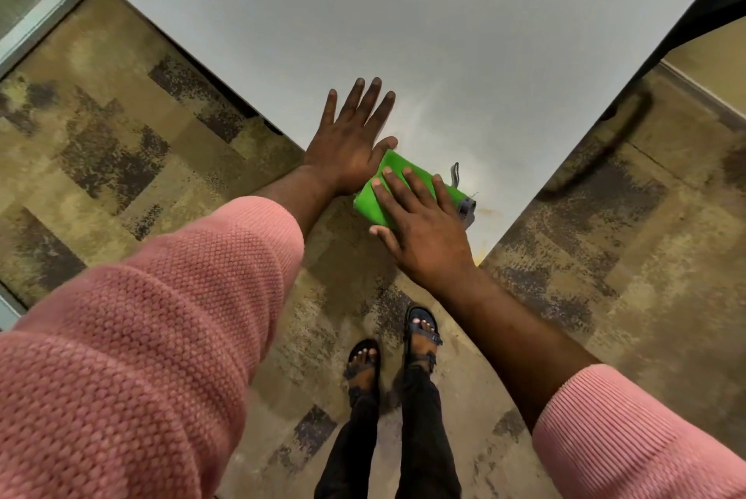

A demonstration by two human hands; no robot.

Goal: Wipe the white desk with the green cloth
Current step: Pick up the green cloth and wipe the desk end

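Observation:
The white desk [403,34] fills the upper middle of the head view, and its near corner points toward me. A folded green cloth [379,191] with a grey trim lies at that corner. My right hand [420,224] presses flat on top of the cloth, fingers spread across it. My left hand [351,139] rests flat on the desk just left of the cloth, fingers apart, its thumb touching the cloth's upper edge. Both arms wear pink knit sleeves.
Mottled tan and dark carpet [121,159] surrounds the desk on both sides. My feet in dark sandals [420,337] stand just below the desk corner. A dark object [710,2] borders the desk's right edge.

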